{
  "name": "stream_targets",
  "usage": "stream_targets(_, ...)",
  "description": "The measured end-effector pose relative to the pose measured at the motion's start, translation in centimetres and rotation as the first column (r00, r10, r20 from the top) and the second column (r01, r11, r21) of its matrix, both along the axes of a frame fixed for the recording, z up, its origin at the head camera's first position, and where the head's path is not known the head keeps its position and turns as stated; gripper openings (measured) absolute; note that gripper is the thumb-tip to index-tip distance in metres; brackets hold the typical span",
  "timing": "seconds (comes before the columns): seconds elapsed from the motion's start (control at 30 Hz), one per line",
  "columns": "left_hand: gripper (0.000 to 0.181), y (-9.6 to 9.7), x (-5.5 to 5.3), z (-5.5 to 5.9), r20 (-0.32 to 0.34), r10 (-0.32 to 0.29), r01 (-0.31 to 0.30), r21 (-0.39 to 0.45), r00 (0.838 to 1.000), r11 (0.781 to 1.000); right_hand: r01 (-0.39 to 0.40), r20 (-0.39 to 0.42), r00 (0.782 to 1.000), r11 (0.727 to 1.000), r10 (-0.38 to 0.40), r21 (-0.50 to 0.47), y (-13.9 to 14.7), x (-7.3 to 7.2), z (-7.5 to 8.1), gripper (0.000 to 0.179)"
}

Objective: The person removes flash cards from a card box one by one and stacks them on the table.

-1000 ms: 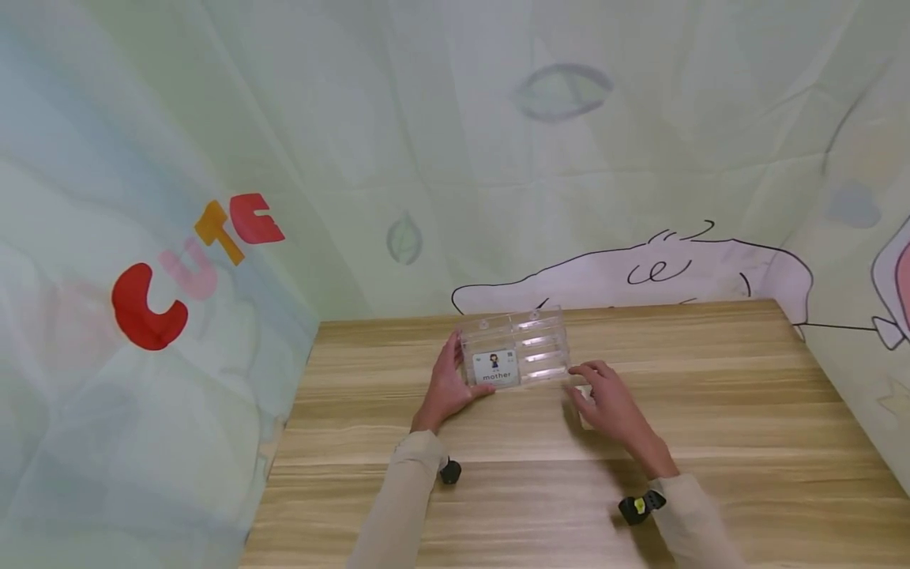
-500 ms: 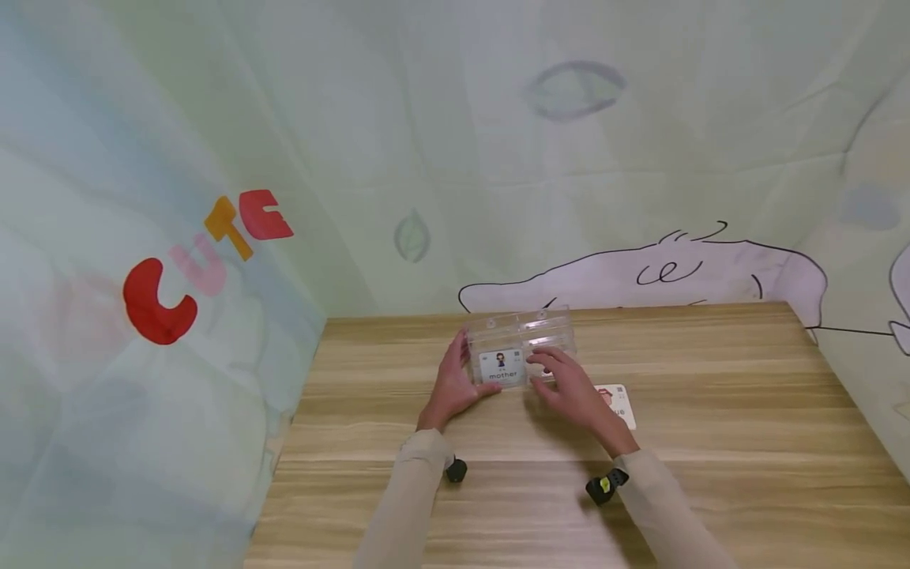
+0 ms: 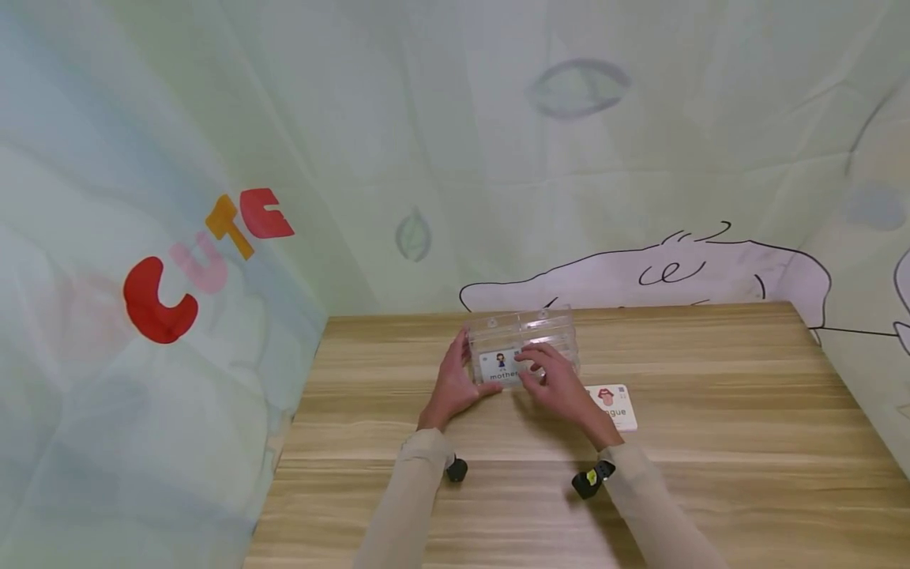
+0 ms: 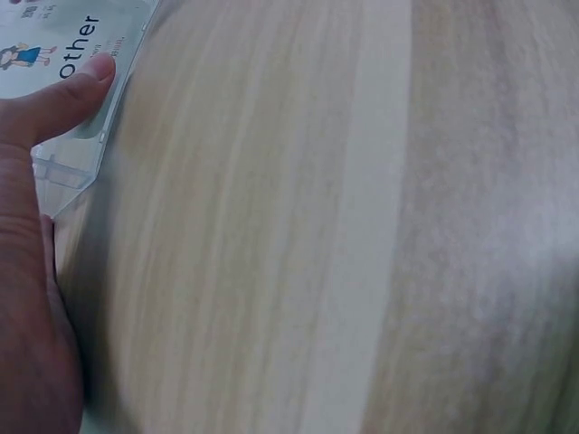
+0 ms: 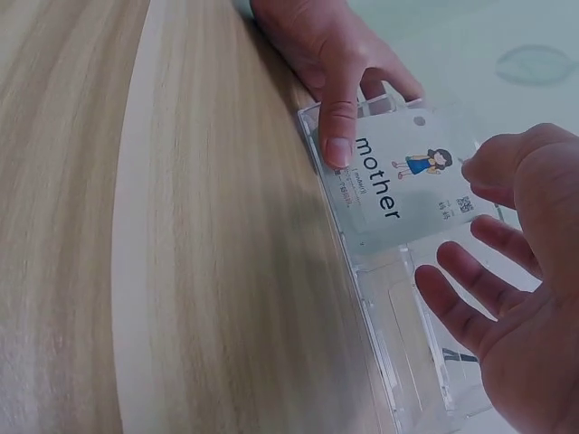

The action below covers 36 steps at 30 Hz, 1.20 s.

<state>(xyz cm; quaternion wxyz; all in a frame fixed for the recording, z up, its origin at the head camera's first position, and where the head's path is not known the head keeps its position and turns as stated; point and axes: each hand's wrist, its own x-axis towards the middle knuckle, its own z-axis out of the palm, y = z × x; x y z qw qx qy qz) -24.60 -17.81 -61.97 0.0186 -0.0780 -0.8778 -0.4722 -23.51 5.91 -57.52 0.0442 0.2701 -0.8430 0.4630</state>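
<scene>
My left hand (image 3: 455, 387) grips a clear plastic card holder (image 3: 498, 325) at its left end, thumb on the front and fingers behind. Inside its left compartment stands a white card (image 5: 389, 181) with a girl in blue and the word "mother". My right hand (image 3: 562, 387) is at that card's right side, fingertips over its upper corner in the head view. From the right wrist, the thumb (image 5: 511, 158) overlaps the card's edge, while the other fingers stay spread and gently bent. A white card (image 3: 614, 409) showing a mouth and tongue lies on the table, partly hidden by the right wrist.
The wooden table (image 3: 725, 458) carries the holder near its back edge. Behind and to the left hangs a printed cloth (image 3: 341, 158) with cartoon shapes and letters. A black wrist camera (image 3: 586, 484) sits below the right hand.
My right hand has moved left from the tongue card on the table to the holder and the "mother" card, uncovering the tongue card. The left hand keeps its grip on the holder.
</scene>
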Motion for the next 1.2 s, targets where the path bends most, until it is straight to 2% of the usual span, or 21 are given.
stream_targets(0.23, 0.130, 0.0, 0.0, 0.1, 0.007, -0.007, 0.007, 0.004, 1.000, 1.000, -0.048, -0.011, 0.999, 0.998, 0.048, -0.041, -0.3, 0.1, 0.2, 0.025)
stream_targets(0.5, 0.129, 0.0, 0.1, 0.4, 0.017, -0.010, 0.010, 0.007, 1.000, 1.000, -0.037, 0.052, 0.998, 0.999, 0.037, -0.004, -1.0, -0.2, 0.0, 0.028)
stream_targets(0.8, 0.130, -0.1, 0.1, 0.3, -0.001, -0.018, 0.018, 0.026, 1.000, 1.000, -0.083, -0.005, 0.997, 0.996, 0.083, -0.008, -1.7, -0.3, -0.1, 0.020)
stream_targets(1.0, 0.129, -0.1, 0.1, 0.3, -0.006, -0.021, 0.022, 0.020, 1.000, 1.000, -0.064, -0.033, 0.997, 0.998, 0.064, 0.003, -1.8, -0.3, 0.1, 0.018)
stream_targets(1.2, 0.131, -0.1, 0.1, 0.3, -0.012, -0.023, 0.024, 0.024, 1.000, 0.999, -0.043, -0.006, 0.999, 0.999, 0.043, 0.009, -1.5, -0.4, 0.5, 0.022)
